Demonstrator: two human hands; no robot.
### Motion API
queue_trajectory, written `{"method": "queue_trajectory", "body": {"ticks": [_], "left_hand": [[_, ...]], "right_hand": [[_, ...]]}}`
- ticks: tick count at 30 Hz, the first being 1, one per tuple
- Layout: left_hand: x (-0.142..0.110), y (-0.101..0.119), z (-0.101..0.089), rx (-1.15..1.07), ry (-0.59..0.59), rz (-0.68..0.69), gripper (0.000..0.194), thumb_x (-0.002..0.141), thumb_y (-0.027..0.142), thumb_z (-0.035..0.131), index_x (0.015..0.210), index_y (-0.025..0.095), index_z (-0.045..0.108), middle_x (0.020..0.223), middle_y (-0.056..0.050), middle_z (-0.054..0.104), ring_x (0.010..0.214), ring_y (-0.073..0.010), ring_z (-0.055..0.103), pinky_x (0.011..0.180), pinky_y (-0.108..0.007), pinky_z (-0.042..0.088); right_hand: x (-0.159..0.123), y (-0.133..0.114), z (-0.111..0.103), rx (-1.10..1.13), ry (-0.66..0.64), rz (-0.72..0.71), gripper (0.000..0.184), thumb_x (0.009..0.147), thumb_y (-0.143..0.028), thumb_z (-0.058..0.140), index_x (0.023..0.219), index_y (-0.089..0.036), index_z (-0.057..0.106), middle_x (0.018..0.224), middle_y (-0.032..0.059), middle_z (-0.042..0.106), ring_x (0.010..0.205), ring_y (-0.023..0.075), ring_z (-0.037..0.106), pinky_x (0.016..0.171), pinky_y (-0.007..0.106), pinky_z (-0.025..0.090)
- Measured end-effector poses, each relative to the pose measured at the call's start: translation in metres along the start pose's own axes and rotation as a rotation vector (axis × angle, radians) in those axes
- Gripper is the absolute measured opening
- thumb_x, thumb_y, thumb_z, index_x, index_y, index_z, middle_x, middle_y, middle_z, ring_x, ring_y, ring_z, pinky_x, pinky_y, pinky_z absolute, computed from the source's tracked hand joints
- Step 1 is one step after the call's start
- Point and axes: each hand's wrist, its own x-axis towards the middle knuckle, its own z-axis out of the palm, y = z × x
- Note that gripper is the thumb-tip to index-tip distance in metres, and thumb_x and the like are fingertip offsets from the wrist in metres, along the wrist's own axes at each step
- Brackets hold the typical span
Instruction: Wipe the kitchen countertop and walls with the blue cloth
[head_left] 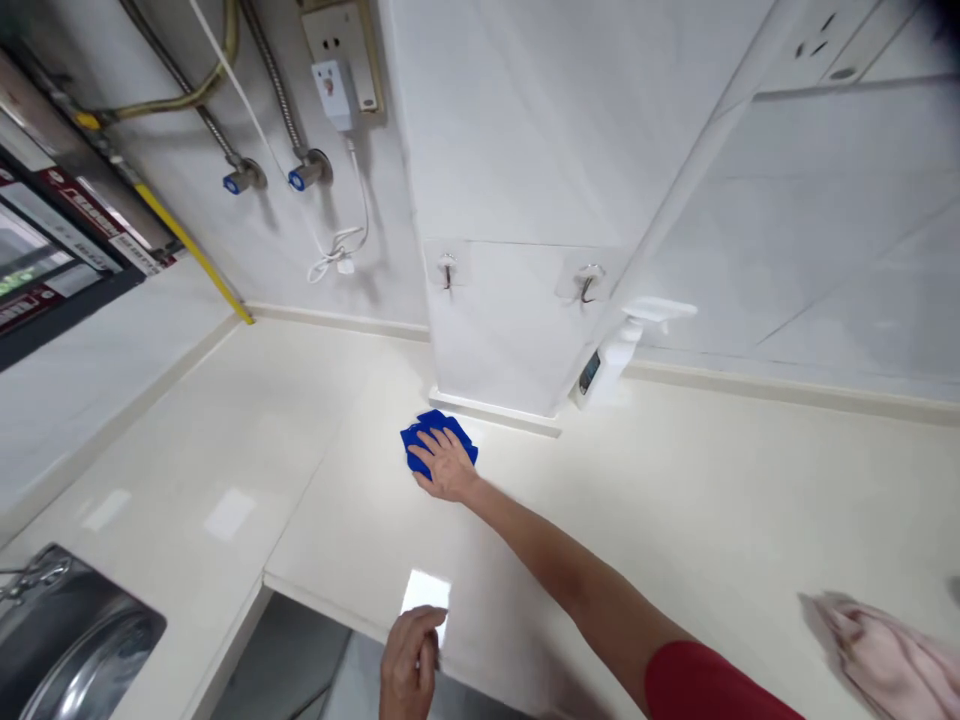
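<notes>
"so, where's the blue cloth?"

"on the counter, under your right hand, just in front of the left corner of the pillar. its crumpled edges stick out past your fingers."

"is it gripped?"

"not pinched, as far as it shows. your fingers are a little apart and laid flat on top, so the cloth seems held by pressure from above. that probably spreads the push over most of it."

"why the long reach?"

"because the cloth is near the back, close to the pillar's foot. your arm slants in from the right, its red sleeve well short of the cloth."

"and the left hand?"

"by the counter's front edge, well apart from the cloth. your fingers are curled and nothing shows in them. i can't tell if they meet the thumb or if the hand touches the edge; perhaps it's there for balance."

"the spray bottle?"

"upright beside the pillar's right side, near the back wall, likely tucked there to be out of your arm's way. a pink cloth lies bunched far to the right."
</notes>
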Motion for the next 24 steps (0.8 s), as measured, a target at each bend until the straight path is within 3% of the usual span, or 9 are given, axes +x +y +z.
{"method": "queue_trajectory", "body": {"ticks": [3,6,11,17,21,24], "left_hand": [[0.006,-0.012,-0.014,-0.003,-0.107,-0.022,0.045,0.098,0.037,0.034,0.106,0.029,0.077,0.111,-0.01,0.075,0.109,-0.0221,0.069,0.099,-0.037,0.056],[0.021,-0.035,-0.035,0.043,-0.165,-0.043,0.047,0.096,0.047,0.036,0.106,0.029,0.078,0.113,-0.01,0.076,0.111,-0.0241,0.069,0.104,-0.039,0.055],[0.086,-0.063,-0.054,0.068,-0.209,-0.018,0.05,0.091,0.058,0.039,0.108,0.03,0.077,0.12,-0.007,0.074,0.115,-0.0251,0.068,0.107,-0.04,0.054],[0.195,-0.04,-0.046,0.124,-0.385,0.243,0.046,0.092,0.05,0.04,0.12,0.032,0.072,0.126,-0.003,0.072,0.117,-0.0241,0.067,0.113,-0.043,0.05],[0.251,-0.045,-0.053,0.187,-0.224,0.328,0.057,0.093,0.054,0.032,0.129,0.026,0.066,0.137,-0.007,0.065,0.128,-0.0273,0.06,0.117,-0.049,0.045],[0.277,-0.063,-0.077,0.289,-0.065,0.303,0.074,0.091,0.063,0.029,0.136,0.013,0.059,0.147,-0.017,0.055,0.142,-0.0348,0.045,0.122,-0.055,0.035]], "right_hand": [[0.017,0.002,-0.005,0.01,-0.026,0.023,0.062,0.096,-0.048,0.053,0.15,-0.018,0.049,0.162,0.0139,0.035,0.149,0.0369,0.025,0.125,0.055,0.01],[0.003,0.015,-0.009,0.033,0.012,0.016,0.061,0.096,-0.049,0.052,0.149,-0.019,0.05,0.16,0.0132,0.038,0.147,0.0357,0.029,0.125,0.054,0.013],[-0.067,0.055,-0.017,0.012,0.162,0.148,0.06,0.095,-0.053,0.052,0.147,-0.022,0.052,0.159,0.0113,0.04,0.145,0.0337,0.033,0.124,0.053,0.015],[-0.169,0.09,-0.034,-0.094,0.304,0.572,0.06,0.094,-0.051,0.052,0.149,-0.024,0.05,0.16,0.0097,0.039,0.146,0.0325,0.033,0.124,0.053,0.016],[-0.23,0.094,-0.037,-0.203,0.372,0.862,0.059,0.095,-0.047,0.05,0.148,-0.023,0.051,0.159,0.0096,0.04,0.146,0.0318,0.034,0.124,0.052,0.017],[-0.264,0.09,-0.03,-0.315,0.378,1.093,0.057,0.096,-0.044,0.046,0.148,-0.021,0.051,0.158,0.011,0.043,0.144,0.0324,0.036,0.123,0.052,0.019]]}}
